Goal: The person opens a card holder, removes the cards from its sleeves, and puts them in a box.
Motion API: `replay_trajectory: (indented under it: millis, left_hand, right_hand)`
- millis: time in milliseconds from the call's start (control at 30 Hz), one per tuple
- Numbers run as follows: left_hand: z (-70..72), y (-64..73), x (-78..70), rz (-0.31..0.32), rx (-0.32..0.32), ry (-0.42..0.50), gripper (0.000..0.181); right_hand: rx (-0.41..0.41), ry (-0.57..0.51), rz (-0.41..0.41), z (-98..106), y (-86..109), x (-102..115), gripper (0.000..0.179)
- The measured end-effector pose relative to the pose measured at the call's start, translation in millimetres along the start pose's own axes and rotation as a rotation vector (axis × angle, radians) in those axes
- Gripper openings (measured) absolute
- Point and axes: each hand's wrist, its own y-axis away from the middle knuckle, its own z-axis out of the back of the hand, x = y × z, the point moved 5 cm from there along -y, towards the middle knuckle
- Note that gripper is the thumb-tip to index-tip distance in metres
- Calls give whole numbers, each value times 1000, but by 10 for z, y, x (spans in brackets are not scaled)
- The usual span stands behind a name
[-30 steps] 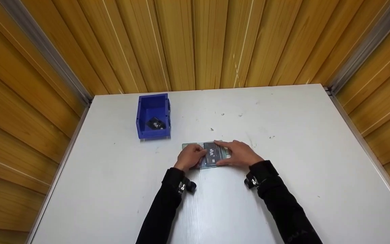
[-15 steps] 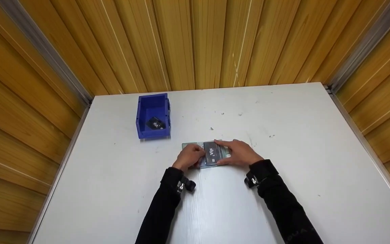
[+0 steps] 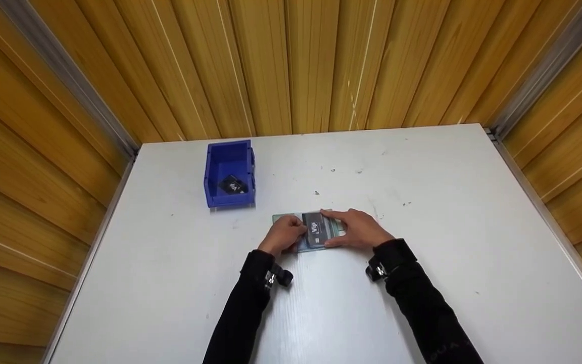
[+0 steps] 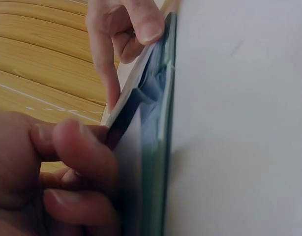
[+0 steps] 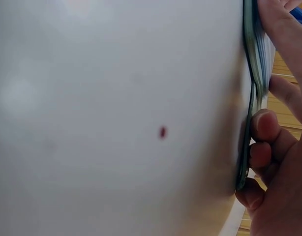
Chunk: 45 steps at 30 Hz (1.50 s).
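A card holder (image 3: 299, 245) with clear sleeves lies spread flat on the white table, its greenish cover showing at the far left corner. On its right half sits a dark card (image 3: 316, 230) marked "Vip". My left hand (image 3: 285, 234) pinches at the left edge of this card with curled fingers. In the left wrist view, the left fingertips (image 4: 92, 147) meet a dark edge raised over the cover. My right hand (image 3: 360, 230) grips the right side of the holder, thumb at the near edge and fingers at the far edge. Layered sleeves (image 5: 261, 59) show beside the right fingers.
A blue open-front bin (image 3: 230, 198) stands at the back left of the table (image 3: 447, 202), with another dark "Vip" card (image 3: 233, 184) inside. Wood-patterned panels (image 3: 311, 65) wall the table at the back and sides.
The dark card has shifted slightly left, and my left fingers have drawn back a little to the left. My right hand stays nearly still on the holder.
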Motion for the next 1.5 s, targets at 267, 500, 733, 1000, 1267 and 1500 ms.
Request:
replay_trajectory:
  millis: [267,500,733,1000,1267,1500]
  left_hand:
    - [31,34,56,-27,21,75,23]
    - [113,59,118,-31,-10,205,18]
    - [206,74,181,-2,-10,277,15]
    - [320,128,191,-23,41,200,15]
    - [429,172,206,-40,37,137,16]
    - [504,182,228,-23,40,143,18]
  right_hand:
    - [-18,10,7,7,23,15,85]
    - [-13,17,-14,-2,18,-7,87]
    - [-2,15,-12,-16,6,-2,86]
    - [1,0,-27,-14,9,11,86]
    - [-1,-1,-11,12,14,11,87]
    - [6,10,-16,0,11,-9,88]
